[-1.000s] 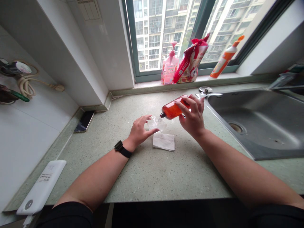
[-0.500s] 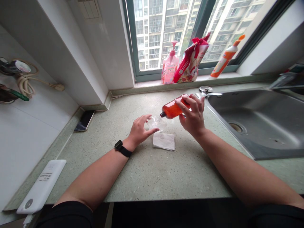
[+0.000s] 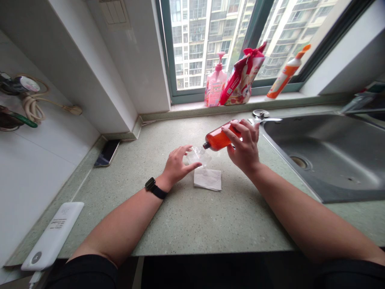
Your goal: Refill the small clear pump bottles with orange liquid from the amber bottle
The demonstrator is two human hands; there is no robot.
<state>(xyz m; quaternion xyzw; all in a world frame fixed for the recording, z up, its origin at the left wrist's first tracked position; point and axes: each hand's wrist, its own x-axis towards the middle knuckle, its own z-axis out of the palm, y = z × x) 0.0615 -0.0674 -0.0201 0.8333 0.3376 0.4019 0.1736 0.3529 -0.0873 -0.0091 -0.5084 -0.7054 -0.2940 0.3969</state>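
Note:
My right hand (image 3: pixel 245 146) is closed around an orange-red see-through bottle (image 3: pixel 219 138), tilted so that its dark neck points down to the left. Right below the bottle's mouth sits a small clear plastic container (image 3: pixel 202 157) on the counter. Clear liquid seems to run from the mouth into it. My left hand (image 3: pixel 179 162) curves around the container's left side, with thumb and fingers holding it. A folded white paper tissue (image 3: pixel 207 179) lies just in front of the container.
To the right is a steel sink (image 3: pixel 327 160). A pink pump bottle (image 3: pixel 215 86), a red bag (image 3: pixel 242 76) and an orange-white bottle (image 3: pixel 284 77) stand on the windowsill. On the left lie a phone (image 3: pixel 107 153) and a white power bank (image 3: pixel 54 235) with a cable.

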